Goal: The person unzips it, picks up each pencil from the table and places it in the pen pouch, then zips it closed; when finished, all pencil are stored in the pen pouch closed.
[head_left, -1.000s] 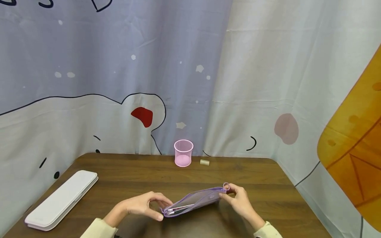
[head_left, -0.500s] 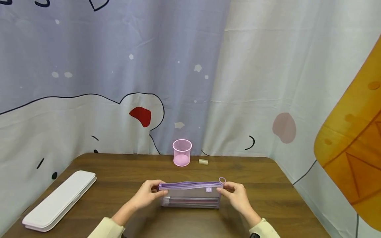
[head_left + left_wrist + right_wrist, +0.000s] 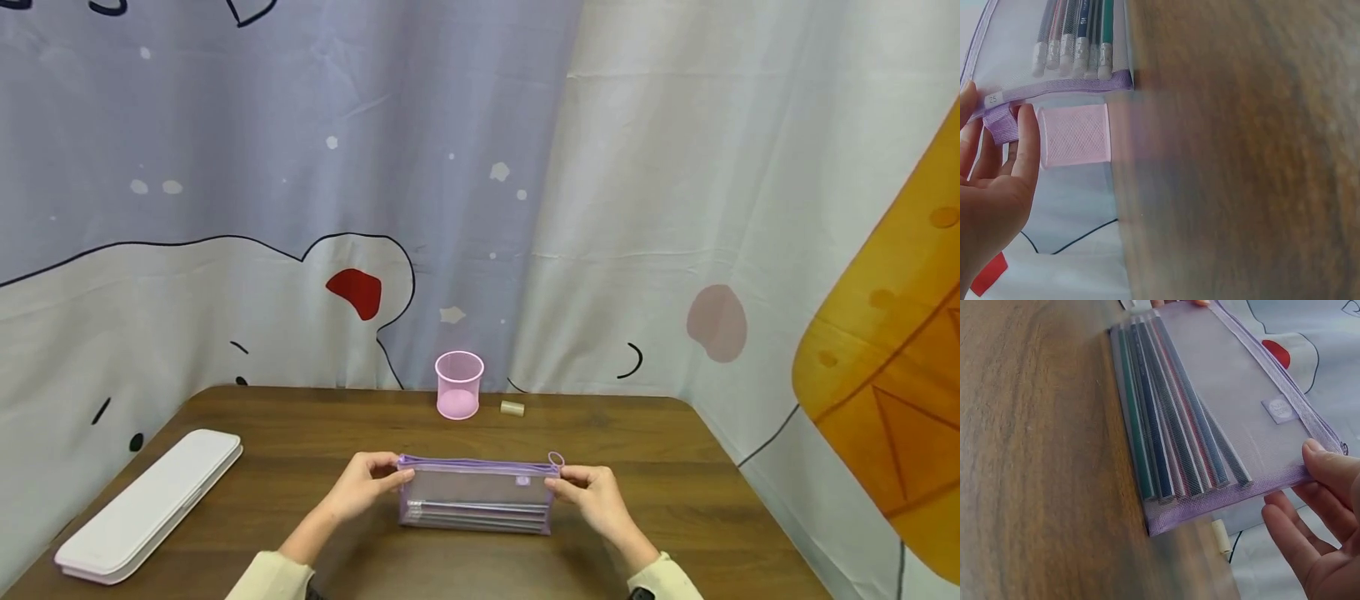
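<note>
A see-through purple mesh zip pouch [image 3: 480, 485] stands upright, facing me above the wooden table. My left hand [image 3: 362, 488] pinches its upper left corner, beside a purple fabric tab [image 3: 1002, 124]. At the upper right corner, my right hand [image 3: 597, 497] holds the edge between thumb and fingers, near the purple zipper ring [image 3: 556, 458]. Several pencils [image 3: 1172, 412] lie side by side along the pouch bottom, green, blue, red and dark ones among them. Their eraser ends point toward my left hand in the left wrist view. The pouch's top edge is stretched straight between both hands.
A pink mesh pencil cup [image 3: 458, 387] stands at the table's back edge. Right of it lies a small pale cylinder [image 3: 512, 408]. A long white case [image 3: 153, 504] rests on the left of the table [image 3: 315, 425]. A printed curtain [image 3: 637, 208] hangs behind.
The pouch was tilted with its top gaping; it now hangs upright with its front toward me. My left hand has moved up from near its left end and grips the upper left corner.
</note>
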